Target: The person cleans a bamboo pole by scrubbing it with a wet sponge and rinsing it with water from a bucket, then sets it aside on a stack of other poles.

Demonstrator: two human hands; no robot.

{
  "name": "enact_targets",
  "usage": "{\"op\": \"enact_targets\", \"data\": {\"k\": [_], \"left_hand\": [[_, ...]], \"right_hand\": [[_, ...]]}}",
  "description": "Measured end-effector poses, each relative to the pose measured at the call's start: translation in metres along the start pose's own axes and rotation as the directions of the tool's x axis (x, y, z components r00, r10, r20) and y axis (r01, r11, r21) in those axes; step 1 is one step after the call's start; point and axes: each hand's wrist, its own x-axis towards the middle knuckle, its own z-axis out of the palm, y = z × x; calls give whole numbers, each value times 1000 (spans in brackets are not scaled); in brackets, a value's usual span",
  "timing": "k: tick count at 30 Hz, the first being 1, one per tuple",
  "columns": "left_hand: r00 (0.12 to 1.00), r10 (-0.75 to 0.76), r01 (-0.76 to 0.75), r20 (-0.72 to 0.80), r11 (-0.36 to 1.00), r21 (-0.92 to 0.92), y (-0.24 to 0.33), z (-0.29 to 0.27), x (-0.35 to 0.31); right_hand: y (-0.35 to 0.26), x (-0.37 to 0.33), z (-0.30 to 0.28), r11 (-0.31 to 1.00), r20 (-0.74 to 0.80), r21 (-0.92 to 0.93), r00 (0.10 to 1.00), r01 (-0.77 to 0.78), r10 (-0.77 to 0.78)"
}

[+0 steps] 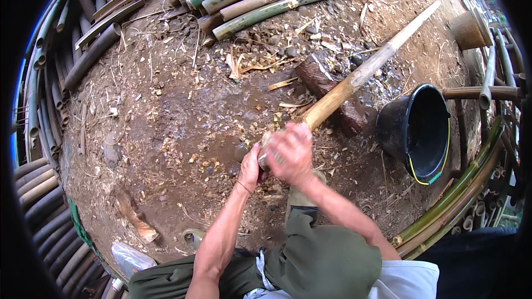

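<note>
A long bamboo pole (360, 75) slants from my hands up to the far right, pale at its far end. It rests across a dark, wet log (318, 75) on the ground. My left hand (251, 167) is closed on the pole's near end from the left side. Just above it, my right hand (291, 149) wraps over the pole, its fingers blurred. A pale, rough-looking patch shows between the hands; whether it is a wad under my right palm or the pole's end, I cannot tell. My legs are beneath the near end.
A black bucket (413, 133) leans tilted at the right, its mouth facing right. Bamboo poles (310, 0) lie stacked at the back, with more at both sides. Wood chips and stones litter the damp soil. Near my left leg are a wood piece (133, 214) and a clear plastic bag (130, 258).
</note>
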Motion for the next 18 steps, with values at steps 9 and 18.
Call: {"op": "enact_targets", "data": {"k": [9,18], "left_hand": [[900,-325,386,290,903,-187,13,5,18],[984,-77,59,161,992,115,8,4,1]], "right_hand": [[65,25,-17,963,-116,-255,991,-92,65],[127,39,-35,916,-298,-321,944,-241,144]]}}
